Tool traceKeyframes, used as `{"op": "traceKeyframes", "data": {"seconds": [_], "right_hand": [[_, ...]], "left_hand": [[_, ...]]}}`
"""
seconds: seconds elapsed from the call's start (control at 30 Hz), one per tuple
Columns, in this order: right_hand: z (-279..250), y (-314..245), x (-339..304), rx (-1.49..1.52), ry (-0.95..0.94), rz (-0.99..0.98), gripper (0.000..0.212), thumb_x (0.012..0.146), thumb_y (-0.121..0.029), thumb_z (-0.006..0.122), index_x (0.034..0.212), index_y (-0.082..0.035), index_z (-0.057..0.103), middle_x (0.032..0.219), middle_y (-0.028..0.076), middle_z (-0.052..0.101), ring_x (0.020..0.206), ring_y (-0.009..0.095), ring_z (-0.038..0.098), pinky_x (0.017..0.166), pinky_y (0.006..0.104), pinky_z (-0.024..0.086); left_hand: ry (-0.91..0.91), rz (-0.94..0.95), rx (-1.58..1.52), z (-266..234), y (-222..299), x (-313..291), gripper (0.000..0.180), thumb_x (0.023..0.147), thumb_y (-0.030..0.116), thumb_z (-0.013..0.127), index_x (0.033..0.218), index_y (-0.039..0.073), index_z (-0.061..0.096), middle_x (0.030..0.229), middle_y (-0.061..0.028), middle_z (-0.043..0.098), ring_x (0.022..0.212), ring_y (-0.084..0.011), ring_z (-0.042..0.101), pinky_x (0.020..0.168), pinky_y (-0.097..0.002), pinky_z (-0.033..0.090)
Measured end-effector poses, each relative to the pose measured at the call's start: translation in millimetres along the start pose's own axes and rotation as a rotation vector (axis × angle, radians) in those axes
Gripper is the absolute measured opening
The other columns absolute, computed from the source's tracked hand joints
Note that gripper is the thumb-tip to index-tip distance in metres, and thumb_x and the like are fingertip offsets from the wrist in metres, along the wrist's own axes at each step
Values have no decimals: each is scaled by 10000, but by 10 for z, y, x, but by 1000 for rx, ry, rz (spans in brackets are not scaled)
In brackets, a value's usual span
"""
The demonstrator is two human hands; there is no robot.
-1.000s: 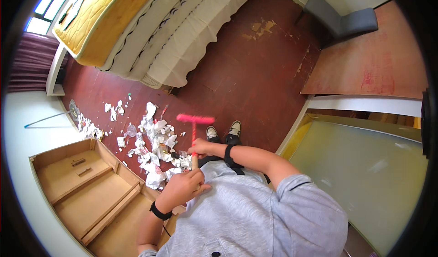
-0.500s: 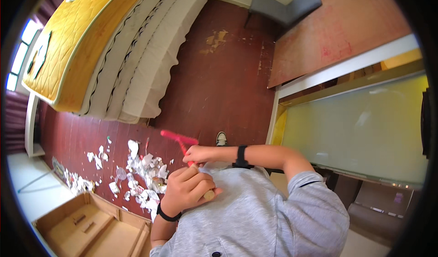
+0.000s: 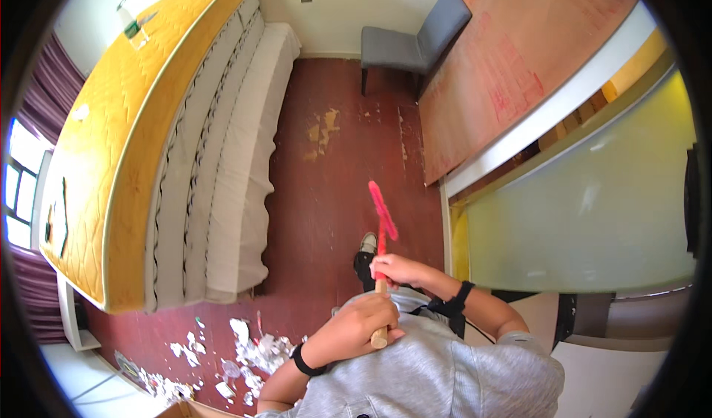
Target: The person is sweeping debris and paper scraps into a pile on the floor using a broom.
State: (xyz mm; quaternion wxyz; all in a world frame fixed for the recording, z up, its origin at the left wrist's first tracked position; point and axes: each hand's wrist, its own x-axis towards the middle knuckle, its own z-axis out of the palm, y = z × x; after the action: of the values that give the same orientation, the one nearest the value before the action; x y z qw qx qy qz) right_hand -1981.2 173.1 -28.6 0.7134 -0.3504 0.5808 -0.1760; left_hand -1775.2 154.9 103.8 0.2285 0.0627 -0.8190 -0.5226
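Note:
Both my hands are closed around a broom (image 3: 383,212) with a pinkish-red head, a red shaft and a wooden handle end. My left hand (image 3: 365,318) wraps the wooden part, whose blunt tip sticks out below the fingers. Farther along, my right hand (image 3: 400,269) grips the shaft near where red meets wood. The broom head points away from me over the dark red wooden floor (image 3: 337,195), just ahead of my shoe (image 3: 368,244). Whether its bristles touch the floor I cannot tell.
White paper scraps (image 3: 259,353) lie scattered at the lower left. A yellow mattress (image 3: 122,188) on a bed with a white skirt lines the left. A grey chair (image 3: 397,47) stands at the far wall. On the right are a brown board (image 3: 512,69) and a glass-topped table (image 3: 571,210).
The broom head has swung right, away from the scraps, to in front of my shoe. My view has turned, so the scraps sit lower and the chair shows more fully. Both hands keep their grip.

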Motion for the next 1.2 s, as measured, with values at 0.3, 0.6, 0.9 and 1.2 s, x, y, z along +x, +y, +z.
{"op": "traceKeyframes", "data": {"seconds": [0.3, 0.6, 0.9, 1.2], "right_hand": [[-1530, -635, 391, -29, -53, 38, 419, 960, -437, 393, 879, -58, 552, 692, 13, 521, 530, 118, 559, 460, 268, 504], [-2333, -1578, 963, -333, -107, -18, 566, 949, -556, 280, 982, -86, 594, 693, 42, 589, 600, 155, 561, 566, 309, 472], [-3640, -2664, 1843, -191, -204, -348, 435, 1016, -392, 336, 999, -34, 584, 960, 4, 572, 874, 69, 500, 786, 249, 421], [-4296, -3740, 2979, -1, -161, -192, 216, 943, -256, 474, 919, -69, 579, 894, 17, 570, 806, 100, 545, 700, 245, 447]], "left_hand": [[29, -12, 92, -635, -658, 1623, 220, 753, 94, 730, 858, 72, 538, 912, -77, 644, 870, -272, 634, 786, -394, 514], [195, 288, 143, -1373, -1424, 2640, 264, 711, 107, 767, 828, 86, 531, 742, -42, 635, 672, -238, 652, 616, -326, 536], [273, 276, 87, -2334, -2235, 3992, 185, 786, 137, 705, 821, 80, 532, 761, -64, 618, 657, -297, 612, 599, -374, 492], [475, -61, -220, -3084, -3088, 4349, 171, 820, 84, 665, 845, 50, 499, 803, -60, 563, 731, -177, 554, 687, -317, 449]]}}
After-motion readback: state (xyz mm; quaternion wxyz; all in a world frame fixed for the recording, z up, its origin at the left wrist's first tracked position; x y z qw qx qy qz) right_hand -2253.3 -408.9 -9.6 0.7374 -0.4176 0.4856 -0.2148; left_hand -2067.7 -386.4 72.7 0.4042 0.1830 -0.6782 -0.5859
